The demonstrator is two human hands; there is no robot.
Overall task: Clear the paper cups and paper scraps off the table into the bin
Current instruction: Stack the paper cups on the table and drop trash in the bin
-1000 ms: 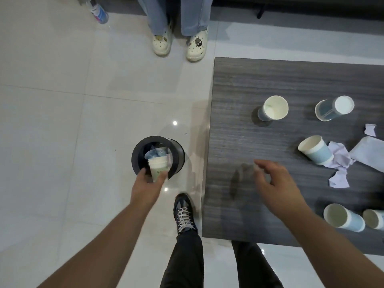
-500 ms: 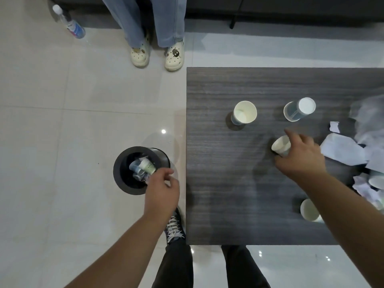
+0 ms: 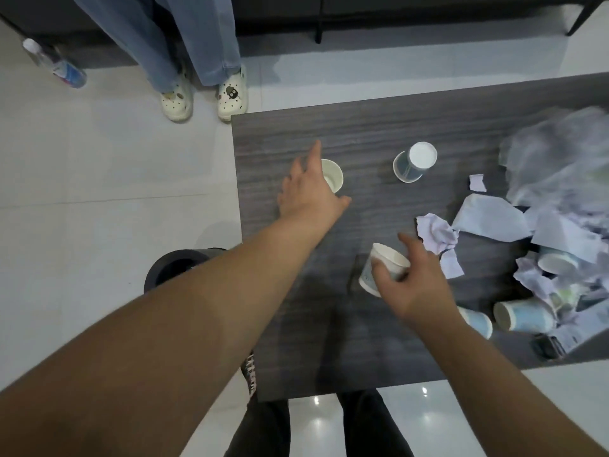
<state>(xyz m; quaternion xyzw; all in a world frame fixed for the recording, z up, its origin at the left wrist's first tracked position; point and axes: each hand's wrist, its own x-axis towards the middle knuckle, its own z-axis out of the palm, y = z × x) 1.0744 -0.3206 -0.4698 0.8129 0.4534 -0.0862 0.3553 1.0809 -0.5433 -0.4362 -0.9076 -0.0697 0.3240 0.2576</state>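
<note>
Head view: The left hand (image 3: 309,189) reaches over the counter (image 3: 329,324) near its left edge, fingers spread and straight, holding nothing. It lies beside an upright paper cup (image 3: 333,174) and partly covers that cup's left side; contact cannot be confirmed.

The right hand (image 3: 412,285) grips a tilted paper cup (image 3: 382,268) near the middle of the counter, fingers curled round its wall (rim facing up and left).

An inverted cup (image 3: 413,161) stands toward the far edge, well apart from both hands. Two cups on their sides (image 3: 524,315) lie near the near right corner, one partly hidden behind the right wrist. Another cup (image 3: 557,263) sits among the paper scraps (image 3: 487,222) heaped along the right edge.

The bin (image 3: 171,265) stands on the floor just beside the counter's left edge, partly hidden by the left forearm. A second person's legs and pale clogs (image 3: 202,97) stand beyond the far left corner, with a plastic bottle (image 3: 56,65) lying on the floor to their left.
</note>
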